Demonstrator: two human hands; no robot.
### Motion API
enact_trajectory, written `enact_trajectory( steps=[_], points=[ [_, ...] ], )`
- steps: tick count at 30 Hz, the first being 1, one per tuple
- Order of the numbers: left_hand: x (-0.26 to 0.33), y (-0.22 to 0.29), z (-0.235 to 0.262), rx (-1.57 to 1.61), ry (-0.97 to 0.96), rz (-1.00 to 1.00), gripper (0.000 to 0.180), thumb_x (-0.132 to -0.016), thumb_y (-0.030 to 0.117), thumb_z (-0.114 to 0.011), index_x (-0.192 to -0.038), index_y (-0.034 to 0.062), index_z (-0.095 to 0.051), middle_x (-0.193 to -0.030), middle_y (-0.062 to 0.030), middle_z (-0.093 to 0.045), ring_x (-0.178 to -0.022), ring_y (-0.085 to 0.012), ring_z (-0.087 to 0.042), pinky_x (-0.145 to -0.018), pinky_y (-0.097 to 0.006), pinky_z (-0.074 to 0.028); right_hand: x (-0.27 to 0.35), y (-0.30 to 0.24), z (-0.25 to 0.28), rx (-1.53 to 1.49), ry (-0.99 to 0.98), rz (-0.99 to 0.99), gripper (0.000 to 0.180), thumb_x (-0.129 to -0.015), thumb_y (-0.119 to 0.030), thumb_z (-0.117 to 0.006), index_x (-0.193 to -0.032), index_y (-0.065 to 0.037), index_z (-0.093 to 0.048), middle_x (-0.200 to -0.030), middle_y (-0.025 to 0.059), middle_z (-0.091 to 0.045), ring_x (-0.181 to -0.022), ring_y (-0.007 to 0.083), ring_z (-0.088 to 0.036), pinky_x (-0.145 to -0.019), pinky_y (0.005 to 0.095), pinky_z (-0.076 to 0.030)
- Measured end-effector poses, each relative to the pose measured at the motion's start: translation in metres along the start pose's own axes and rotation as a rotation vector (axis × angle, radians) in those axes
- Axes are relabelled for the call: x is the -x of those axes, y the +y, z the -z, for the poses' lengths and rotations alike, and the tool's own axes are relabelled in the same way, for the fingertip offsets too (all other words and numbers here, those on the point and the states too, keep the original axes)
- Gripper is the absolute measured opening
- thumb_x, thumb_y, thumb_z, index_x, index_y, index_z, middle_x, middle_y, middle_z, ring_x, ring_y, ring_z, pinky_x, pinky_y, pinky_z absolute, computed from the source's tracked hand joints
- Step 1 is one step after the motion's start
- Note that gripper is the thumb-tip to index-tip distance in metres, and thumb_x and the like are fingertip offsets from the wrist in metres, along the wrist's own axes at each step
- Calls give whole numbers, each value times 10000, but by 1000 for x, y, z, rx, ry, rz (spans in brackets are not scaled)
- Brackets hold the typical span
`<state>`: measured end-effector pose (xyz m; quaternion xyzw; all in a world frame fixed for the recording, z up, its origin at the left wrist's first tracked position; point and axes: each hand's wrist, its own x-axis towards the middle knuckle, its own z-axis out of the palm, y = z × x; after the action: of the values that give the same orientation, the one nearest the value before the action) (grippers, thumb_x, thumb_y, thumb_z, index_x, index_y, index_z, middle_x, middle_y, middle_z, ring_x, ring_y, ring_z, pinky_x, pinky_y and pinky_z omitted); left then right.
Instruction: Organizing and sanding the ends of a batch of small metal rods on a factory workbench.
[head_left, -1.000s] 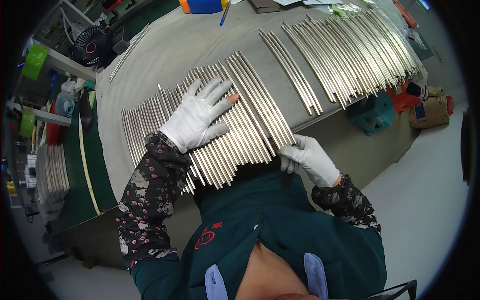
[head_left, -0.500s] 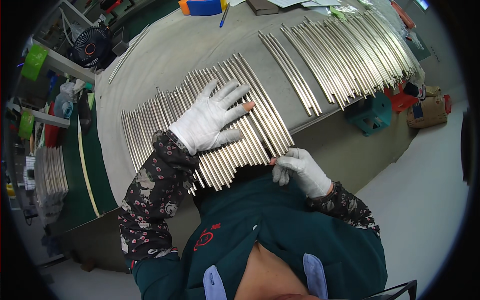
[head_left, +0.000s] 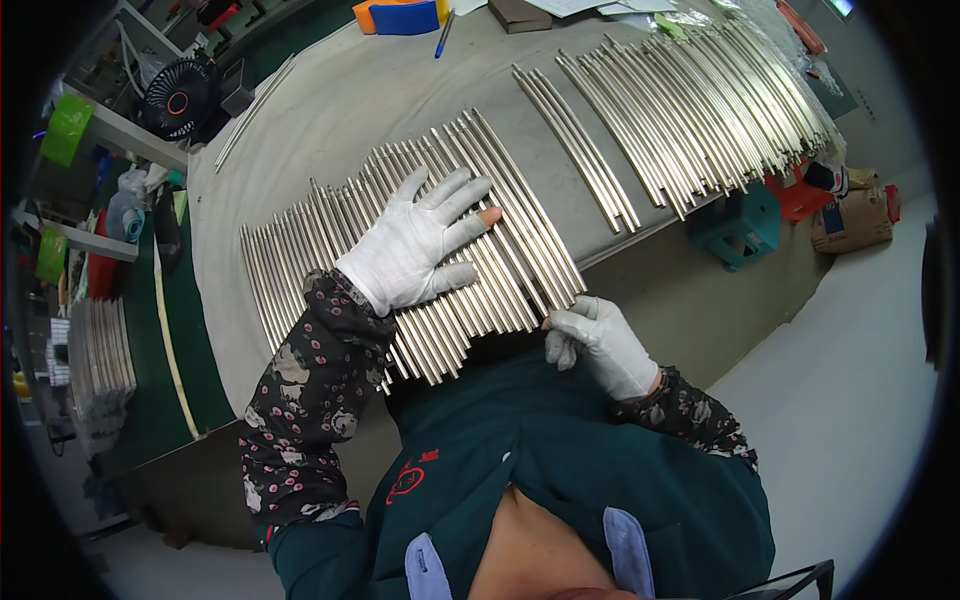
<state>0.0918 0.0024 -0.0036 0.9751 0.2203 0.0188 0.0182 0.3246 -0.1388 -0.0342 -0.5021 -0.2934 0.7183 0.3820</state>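
A row of slim silvery metal rods point(head_left: 535, 220) lies side by side across the near part of the table, their near ends uneven and some past its edge. My left hand point(head_left: 405, 250), in a white glove with a bare thumb tip, rests flat across the middle of the row, fingers spread. At the near ends of the row's right-hand rods is my right hand point(head_left: 605, 345), also gloved. Its fingers are curled, with thumb and forefinger closed at a rod's end. Farther right lie a few separate rods point(head_left: 580, 150).
A larger batch of rods point(head_left: 690, 120) covers the table's right end. At the far edge are an orange-and-blue holder point(head_left: 405, 16), a blue pen point(head_left: 444, 36) and a dark block point(head_left: 520, 14). A black fan point(head_left: 180, 98) stands left; a teal stool point(head_left: 740, 228) is beneath the right edge.
My left hand has shifted slightly left and toward me over the rods, still spread flat. My right hand keeps nearly the same place at the rod ends.
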Motion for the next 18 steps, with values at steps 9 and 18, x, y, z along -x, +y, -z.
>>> enact_trajectory(
  steps=[9,18],
  points=[
    [-6,2,-1,21,24,2,679,-845,497,-496,-1413,155,-353,-1491,-153,-278,-1376,-352,-263,-1097,-594,-144,1,0,1,-8,-6,4,288,-916,-274,-546,-854,5,-582,-619,96,-624,-476,110,-544,-482,203,-431],
    [-6,2,0,36,26,4,674,-845,487,-509,-1413,160,-353,-1484,-150,-292,-1375,-347,-266,-1098,-591,-145,-4,4,4,-46,47,6,348,-892,-341,-569,-879,6,-580,-634,94,-621,-501,116,-558,-483,207,-426]
  ],
)
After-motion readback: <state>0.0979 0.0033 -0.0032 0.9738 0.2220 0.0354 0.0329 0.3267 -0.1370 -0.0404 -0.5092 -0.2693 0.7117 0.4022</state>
